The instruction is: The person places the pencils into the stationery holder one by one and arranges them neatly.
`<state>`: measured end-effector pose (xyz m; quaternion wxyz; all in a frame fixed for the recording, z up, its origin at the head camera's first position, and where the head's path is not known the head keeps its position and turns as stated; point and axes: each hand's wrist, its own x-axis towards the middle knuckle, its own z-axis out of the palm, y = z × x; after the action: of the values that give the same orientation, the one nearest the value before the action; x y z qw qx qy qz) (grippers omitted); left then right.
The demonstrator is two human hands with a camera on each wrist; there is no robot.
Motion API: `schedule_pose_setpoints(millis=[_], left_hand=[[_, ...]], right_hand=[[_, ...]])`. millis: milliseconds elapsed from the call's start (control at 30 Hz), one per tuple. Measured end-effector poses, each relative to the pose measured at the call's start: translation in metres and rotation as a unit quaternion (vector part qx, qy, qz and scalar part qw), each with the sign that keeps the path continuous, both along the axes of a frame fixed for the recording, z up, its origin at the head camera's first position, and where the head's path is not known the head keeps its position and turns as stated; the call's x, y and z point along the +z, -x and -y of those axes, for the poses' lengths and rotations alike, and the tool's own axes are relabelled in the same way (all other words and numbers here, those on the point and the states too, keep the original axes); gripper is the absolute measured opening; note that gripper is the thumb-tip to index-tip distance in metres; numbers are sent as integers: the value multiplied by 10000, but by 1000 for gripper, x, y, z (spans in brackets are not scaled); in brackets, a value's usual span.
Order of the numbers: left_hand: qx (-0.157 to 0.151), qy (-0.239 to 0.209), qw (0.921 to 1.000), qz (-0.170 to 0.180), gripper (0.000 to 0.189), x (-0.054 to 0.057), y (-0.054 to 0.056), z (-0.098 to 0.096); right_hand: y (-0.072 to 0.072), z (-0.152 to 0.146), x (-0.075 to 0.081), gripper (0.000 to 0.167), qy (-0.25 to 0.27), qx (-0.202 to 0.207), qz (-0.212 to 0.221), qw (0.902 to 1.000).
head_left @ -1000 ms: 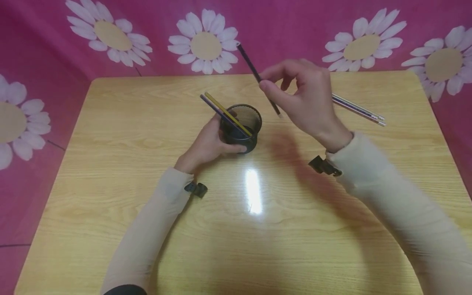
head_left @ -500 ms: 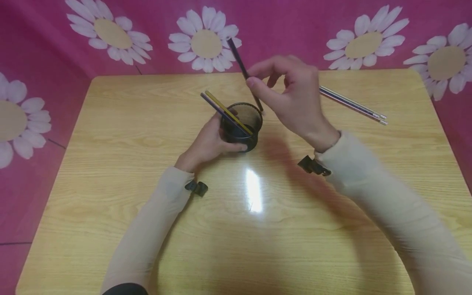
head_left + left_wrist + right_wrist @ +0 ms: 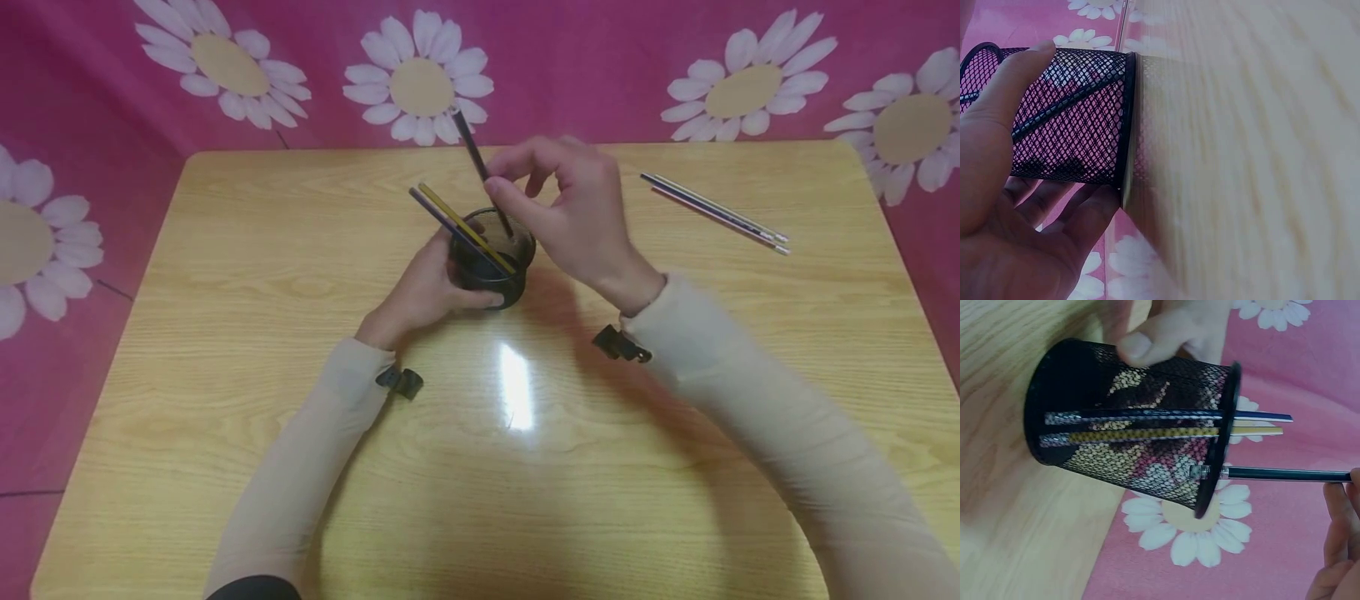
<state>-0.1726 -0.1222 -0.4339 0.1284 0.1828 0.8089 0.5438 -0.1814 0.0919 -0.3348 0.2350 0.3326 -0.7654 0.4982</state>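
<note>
My left hand (image 3: 420, 292) grips a black mesh pencil cup (image 3: 1066, 125) from its left side, thumb on the near wall, the cup upright on the table. Two pencils lean inside it, a yellow one (image 3: 1147, 435) and a dark blue one (image 3: 1147, 415), eraser ends at the bottom. Between thumb and fingertips, my right hand (image 3: 581, 217) pinches a black pencil (image 3: 1285, 474) by its upper part. Its eraser end (image 3: 1197, 471) is just inside the cup's rim, while the upper end tilts up to the left in the head view.
Several white-tipped pencils (image 3: 720, 210) lie together on the wooden table (image 3: 600, 517), at the back right. Behind the table's far edge hangs a pink cloth (image 3: 570, 58) with large white daisies.
My right hand has moved left and, lately, down, bringing the black pencil from right of the cup to inside its rim. The left hand and cup have stayed put.
</note>
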Motion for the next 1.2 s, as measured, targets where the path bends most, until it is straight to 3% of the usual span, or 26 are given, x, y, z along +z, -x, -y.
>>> schedule_pose_setpoints(millis=[533, 1000, 1200], left_hand=[[-35, 67, 9999, -126, 100, -1, 1, 0], [-6, 178, 9998, -98, 104, 1, -1, 0], [-19, 179, 9998, -124, 105, 0, 0, 0]], right_hand=[[-3, -1, -18, 11, -446, -388, 700, 9958], [0, 1, -24, 12, -1133, -603, 1183, 9846], [2, 4, -25, 14, -1477, -735, 1481, 9751]])
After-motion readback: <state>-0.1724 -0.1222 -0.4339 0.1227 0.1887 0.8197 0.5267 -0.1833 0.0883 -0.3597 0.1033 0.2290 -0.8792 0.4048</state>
